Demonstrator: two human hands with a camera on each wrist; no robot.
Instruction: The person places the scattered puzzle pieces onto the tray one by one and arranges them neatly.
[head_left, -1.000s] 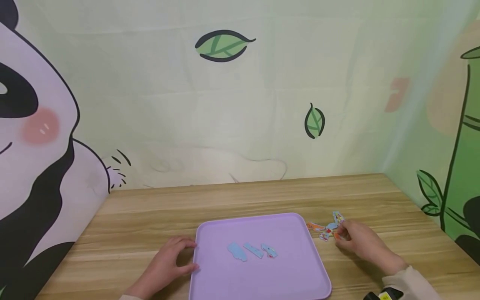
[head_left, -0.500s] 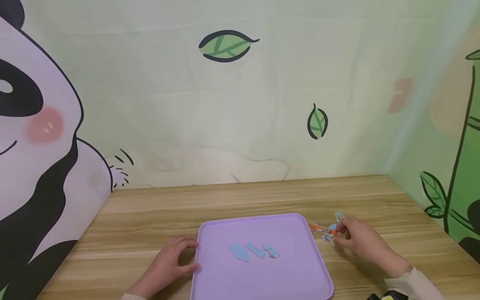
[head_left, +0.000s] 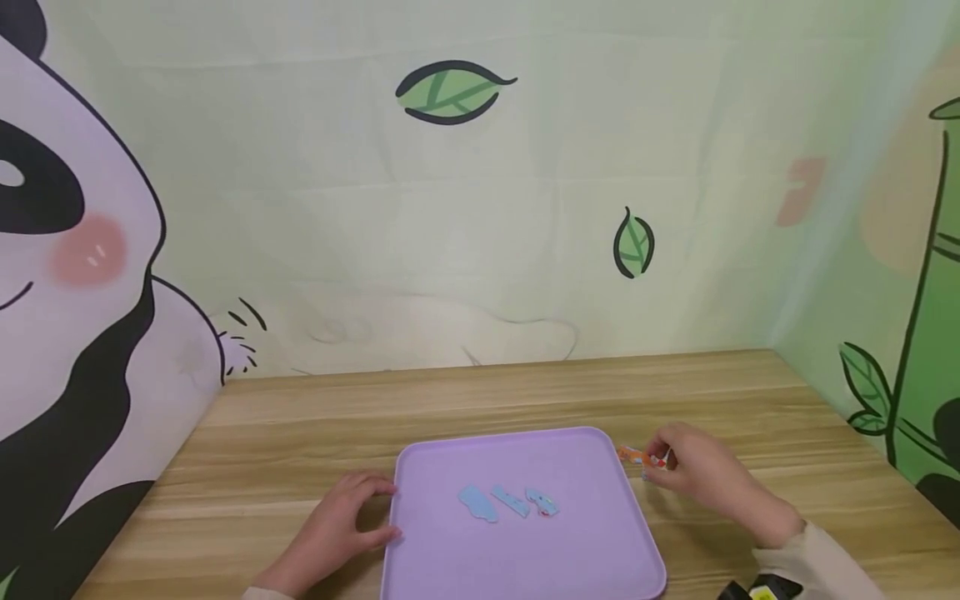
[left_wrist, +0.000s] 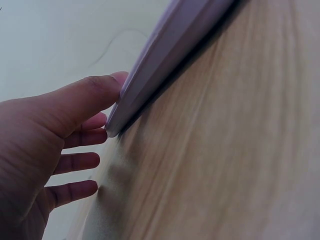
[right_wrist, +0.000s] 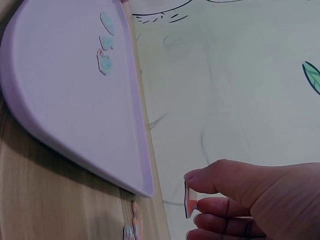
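A purple tray (head_left: 517, 567) bears three pale-blue puzzle pieces (head_left: 510, 502) in a row. At its left rim my left hand (head_left: 337, 529) rests with thumb and fingers spread, the tips touching the edge; the left wrist view shows the thumb against the tray's side wall (left_wrist: 155, 65). My right hand (head_left: 708, 475) is just off the tray's right rim. In the right wrist view its thumb and fingers pinch a small flat puzzle piece (right_wrist: 189, 200) with an orange patch, held edge-on. Beneath that hand, other orange and blue puzzle pieces (head_left: 630, 454) lie on the table, partly hidden.
The wooden table (head_left: 337, 408) runs back to a fabric backdrop (head_left: 525, 208) printed with leaves. A printed panda (head_left: 75, 250) covers the left side and green bamboo (head_left: 930, 333) the right. A black and yellow device (head_left: 761, 590) sits at the right wrist.
My right hand has lifted a puzzle piece from the loose pieces and shifted left, closer to the tray. My left hand and the three pieces on the tray have kept their places.
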